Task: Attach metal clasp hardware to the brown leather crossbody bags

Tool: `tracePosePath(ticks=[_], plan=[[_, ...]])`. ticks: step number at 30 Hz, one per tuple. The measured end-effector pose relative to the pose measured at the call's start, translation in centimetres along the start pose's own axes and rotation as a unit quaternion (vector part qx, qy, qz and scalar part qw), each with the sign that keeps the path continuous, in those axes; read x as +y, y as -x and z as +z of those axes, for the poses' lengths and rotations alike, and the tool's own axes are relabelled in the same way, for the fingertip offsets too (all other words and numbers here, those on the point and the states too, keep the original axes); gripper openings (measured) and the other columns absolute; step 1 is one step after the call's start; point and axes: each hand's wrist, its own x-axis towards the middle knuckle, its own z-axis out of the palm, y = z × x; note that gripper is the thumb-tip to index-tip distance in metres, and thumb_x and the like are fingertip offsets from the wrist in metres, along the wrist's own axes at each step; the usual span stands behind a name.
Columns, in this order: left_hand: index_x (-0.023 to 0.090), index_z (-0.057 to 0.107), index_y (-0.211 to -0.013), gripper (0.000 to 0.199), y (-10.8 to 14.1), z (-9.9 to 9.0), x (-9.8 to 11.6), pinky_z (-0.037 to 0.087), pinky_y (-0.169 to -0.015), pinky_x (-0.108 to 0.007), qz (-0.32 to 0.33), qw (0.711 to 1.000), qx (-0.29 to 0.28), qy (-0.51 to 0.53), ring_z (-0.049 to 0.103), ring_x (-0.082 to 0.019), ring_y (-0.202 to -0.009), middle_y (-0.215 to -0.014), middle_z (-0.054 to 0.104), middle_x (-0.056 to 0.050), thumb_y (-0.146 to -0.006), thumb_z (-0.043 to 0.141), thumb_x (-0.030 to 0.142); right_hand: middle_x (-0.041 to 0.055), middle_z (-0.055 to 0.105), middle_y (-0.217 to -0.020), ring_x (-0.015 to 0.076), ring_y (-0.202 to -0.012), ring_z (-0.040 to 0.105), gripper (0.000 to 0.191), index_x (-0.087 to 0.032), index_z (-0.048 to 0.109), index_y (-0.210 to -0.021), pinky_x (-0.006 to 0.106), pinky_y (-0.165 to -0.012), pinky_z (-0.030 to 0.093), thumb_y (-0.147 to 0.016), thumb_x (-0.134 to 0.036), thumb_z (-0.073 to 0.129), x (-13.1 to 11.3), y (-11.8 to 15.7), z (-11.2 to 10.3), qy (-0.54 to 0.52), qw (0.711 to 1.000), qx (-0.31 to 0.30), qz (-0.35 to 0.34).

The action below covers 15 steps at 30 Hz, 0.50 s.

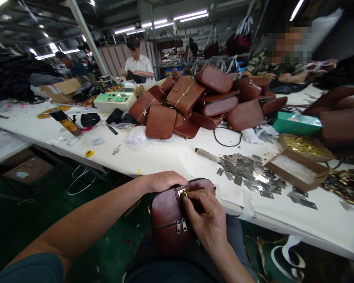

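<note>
A dark brown leather handbag (pixel 168 208) rests on my lap against the table's front edge. Two zipper pulls (pixel 181 225) hang from the zip across its front. My left hand (pixel 165 181) grips the bag's top edge, its fingertips hidden behind the leather. With thumb and forefinger pinched, my right hand (pixel 208 216) holds the small gold turn-lock clasp (pixel 183 192) near the top of the bag. The other fingers of that hand are curled in.
Brown bags (pixel 185 94) lie heaped on the white table (pixel 171 161). Metal plates (pixel 242 169) are scattered to the right, beside cardboard boxes (pixel 297 169) of small fittings. A green-panelled machine (pixel 115 100) and a spray can (pixel 65 122) stand left. Other people work behind.
</note>
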Motion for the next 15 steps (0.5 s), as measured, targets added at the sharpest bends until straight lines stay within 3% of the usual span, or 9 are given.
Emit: tracePosePath(ticks=[4, 7, 9, 15], plan=[[0.015, 0.074, -0.107, 0.027, 0.0, -0.1, -0.4, 0.049, -0.095, -0.031, -0.029, 0.994, -0.054, 0.089, 0.066, -0.021, -0.102, -0.105, 0.076, -0.003, -0.089, 0.062, 0.032, 0.0028, 0.072, -0.087, 0.0195, -0.082, 0.069, 0.005, -0.024, 0.072, -0.09, 0.034, -0.077, 0.053, -0.094, -0.022, 0.07, 0.2, -0.5, 0.0, 0.004, 1.0, 0.009, 0.025], [0.018, 0.07, -0.12, 0.045, 0.3, -0.1, -1.0, 0.05, -0.094, -0.029, -0.041, 0.993, -0.072, 0.08, 0.066, -0.021, -0.102, -0.108, 0.075, 0.0, -0.076, 0.076, 0.024, 0.003, 0.073, -0.086, 0.0196, -0.081, 0.069, 0.008, -0.024, 0.071, -0.087, 0.033, -0.075, 0.053, -0.094, -0.024, 0.068, 0.6, -0.7, 0.1, 0.014, 0.999, 0.0, 0.041], [0.019, 0.07, -0.124, 0.05, 0.5, -0.3, -1.4, 0.049, -0.095, -0.029, -0.041, 0.997, -0.058, 0.044, 0.067, -0.02, -0.104, -0.113, 0.075, 0.001, -0.075, 0.075, 0.019, 0.0028, 0.073, -0.085, 0.0194, -0.079, 0.069, 0.01, -0.024, 0.071, -0.086, 0.032, -0.075, 0.053, -0.095, -0.027, 0.067, 1.1, -0.8, 0.5, 0.025, 0.998, -0.013, 0.057], [0.021, 0.078, -0.113, 0.034, 0.4, -1.9, -3.0, 0.048, -0.085, -0.026, -0.075, 0.99, 0.041, -0.113, 0.07, -0.019, -0.096, -0.102, 0.079, 0.002, -0.081, 0.067, 0.018, 0.0007, 0.075, -0.083, 0.0174, -0.07, 0.068, 0.014, -0.025, 0.072, -0.084, 0.028, -0.061, 0.048, -0.093, -0.035, 0.069, 2.7, -1.5, 1.9, 0.093, 0.983, -0.096, 0.125]])
